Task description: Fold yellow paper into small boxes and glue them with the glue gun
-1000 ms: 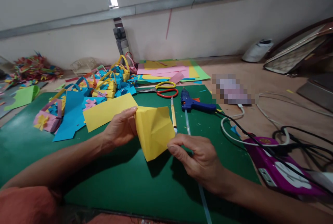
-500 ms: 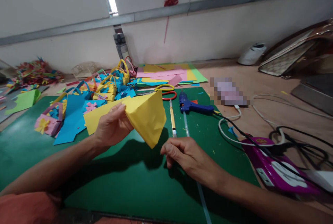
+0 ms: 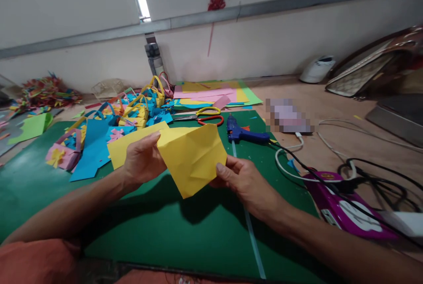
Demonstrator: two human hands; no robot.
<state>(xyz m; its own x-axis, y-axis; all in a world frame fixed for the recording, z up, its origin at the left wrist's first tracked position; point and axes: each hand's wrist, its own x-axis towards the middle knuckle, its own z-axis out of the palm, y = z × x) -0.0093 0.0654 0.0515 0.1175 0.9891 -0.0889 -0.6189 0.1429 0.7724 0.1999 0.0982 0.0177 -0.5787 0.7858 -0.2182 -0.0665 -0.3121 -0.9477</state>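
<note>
A folded piece of yellow paper (image 3: pixel 193 158) is held up above the green cutting mat (image 3: pixel 158 235). My left hand (image 3: pixel 143 158) pinches its upper left side, thumb on top. At its right corner, my right hand (image 3: pixel 244 182) grips it between thumb and fingers; some fingers are hidden behind the paper. Creases show across its face, and one corner points down. Behind my left hand lies another flat yellow sheet (image 3: pixel 124 145). Scissors (image 3: pixel 208 116) with a yellow and a red handle rest beyond the held paper.
A blue glue gun (image 3: pixel 244 132) with a long glue stick lies right of the paper. Small paper baskets (image 3: pixel 135 114) and blue paper (image 3: pixel 90 149) sit at left. Stacked coloured sheets (image 3: pixel 211 92) lie behind. Cables run to a magenta power strip (image 3: pixel 346 209) at right.
My right hand has moved up and taken hold of the yellow paper's right corner. The paper has turned to show more of its face, now covering the cutter.
</note>
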